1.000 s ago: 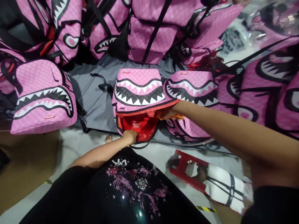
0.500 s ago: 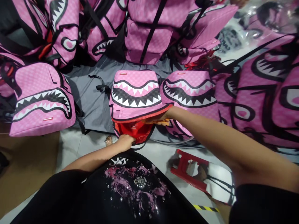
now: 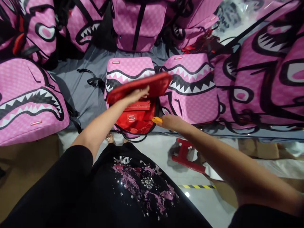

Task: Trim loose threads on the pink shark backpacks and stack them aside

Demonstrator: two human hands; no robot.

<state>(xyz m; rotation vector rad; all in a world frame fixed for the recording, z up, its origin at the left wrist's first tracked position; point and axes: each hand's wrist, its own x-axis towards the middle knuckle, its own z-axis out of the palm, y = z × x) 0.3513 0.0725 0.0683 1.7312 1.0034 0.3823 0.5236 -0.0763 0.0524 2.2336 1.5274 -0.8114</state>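
A pink backpack (image 3: 125,68) with a shark-mouth print lies on the grey sheet (image 3: 80,91) in front of me. Its front flap (image 3: 154,84) is lifted, showing the red lining, and the red compartment (image 3: 135,118) below is exposed. My left hand (image 3: 137,94) holds the flap up, fingers curled on its edge. My right hand (image 3: 171,122) sits at the right side of the opening, closed around a small yellow-orange tool (image 3: 156,120).
Several more pink shark-mouth backpacks surround the sheet: one at the left (image 3: 30,101), one just right (image 3: 190,82), others piled behind. A red plastic stool (image 3: 187,156) lies on the pale floor by my right arm. Brown cardboard (image 3: 26,164) is at the lower left.
My left hand left the lower edge of the red compartment and now lifts the flap. My right hand let go of the flap and dropped to the opening's right side.
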